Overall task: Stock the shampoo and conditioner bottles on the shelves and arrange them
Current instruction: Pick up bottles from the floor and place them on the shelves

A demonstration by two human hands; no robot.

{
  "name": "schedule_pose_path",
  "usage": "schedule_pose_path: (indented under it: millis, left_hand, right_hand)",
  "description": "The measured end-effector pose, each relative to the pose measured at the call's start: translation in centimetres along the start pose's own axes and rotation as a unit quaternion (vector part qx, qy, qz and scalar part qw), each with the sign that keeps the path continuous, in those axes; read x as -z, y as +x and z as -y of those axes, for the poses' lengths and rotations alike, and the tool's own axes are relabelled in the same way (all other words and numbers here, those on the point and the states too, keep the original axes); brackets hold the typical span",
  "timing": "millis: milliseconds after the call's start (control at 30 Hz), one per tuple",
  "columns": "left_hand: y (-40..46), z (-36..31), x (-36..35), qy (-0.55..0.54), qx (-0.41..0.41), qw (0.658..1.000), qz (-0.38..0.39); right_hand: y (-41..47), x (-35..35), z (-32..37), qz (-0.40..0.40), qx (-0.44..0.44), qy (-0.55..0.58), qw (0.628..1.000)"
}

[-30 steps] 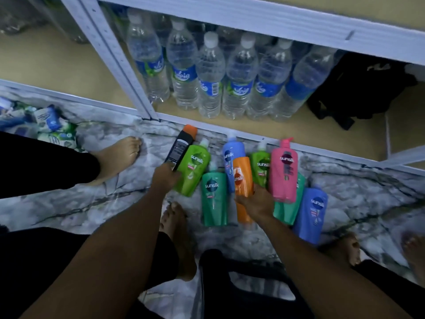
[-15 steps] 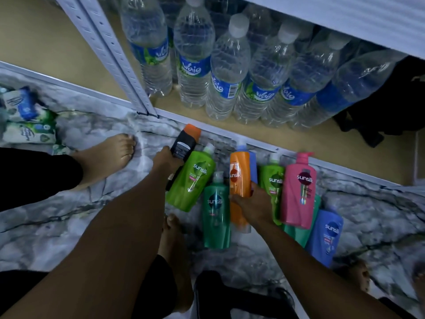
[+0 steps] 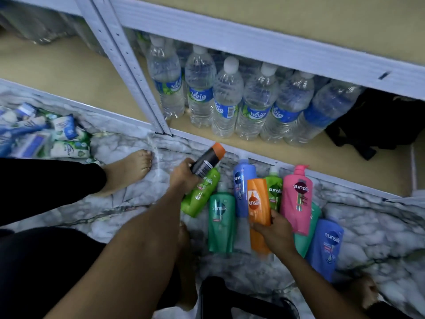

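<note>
Right hand (image 3: 274,231) grips the orange bottle (image 3: 258,201) at its lower end, lifting it off the pile; a second orange one (image 3: 259,240) seems to lie under it, partly hidden. Left hand (image 3: 184,177) is wrapped round the black bottle (image 3: 207,163), orange cap up and tilted toward the shelf, likely both picked to go up together.

The rest lie flat on the marble floor (image 3: 128,210) in a loose cluster just in front of the shelf edge, within easy reach for stocking. Count on floor: two teal (image 3: 222,223), one half covered; two light green (image 3: 201,194); two blue (image 3: 243,187); one pink (image 3: 297,199). Nothing shampoo-like is on a shelf yet, so stocking looks barely started.

Further back, bottom shelf (image 3: 345,155) holds water bottles (image 3: 226,104), six in the front row, more behind, count unclear. A black bag (image 3: 377,125) sits to their right. Packets (image 3: 46,139) are heaped on the floor far left, too blurred to count.
</note>
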State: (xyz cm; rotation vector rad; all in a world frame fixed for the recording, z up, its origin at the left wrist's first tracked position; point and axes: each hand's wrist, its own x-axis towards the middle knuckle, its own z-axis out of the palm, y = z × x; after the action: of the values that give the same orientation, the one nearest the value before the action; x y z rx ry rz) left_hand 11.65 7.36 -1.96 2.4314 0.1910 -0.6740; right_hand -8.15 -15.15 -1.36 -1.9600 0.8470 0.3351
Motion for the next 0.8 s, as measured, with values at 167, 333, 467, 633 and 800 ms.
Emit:
schedule_pose_path:
  millis: [167, 333, 467, 633, 800]
  left_hand:
    - [-7.6, -0.6, -2.1, 0.021, -0.016, 0.999, 0.029]
    - [-15.3, -0.2, -6.6, -0.112, 0.027, 0.99, 0.086]
    - [-20.4, -0.9, -9.1, -0.18, 0.018, 0.976, 0.118]
    - [-24.4, -2.5, -9.9, -0.263, 0.04, 0.951, 0.156]
    - [-25.6, -4.2, -9.6, -0.237, -0.023, 0.952, 0.192]
  right_hand:
    - [-4.0, 2.0, -1.1, -0.014, 0.003, 0.025, 1.0]
    - [-8.2, 2.8, -3.1, -0.057, -0.045, 0.057, 0.996]
    - [-10.1, 3.2, -4.8, -0.064, -0.092, 0.086, 0.99]
    - [-12.6, 4.4, -4.3, -0.08, -0.11, 0.129, 0.982]
    - [-14.2, 5.6, -3.7, -0.082, -0.086, 0.168, 0.979]
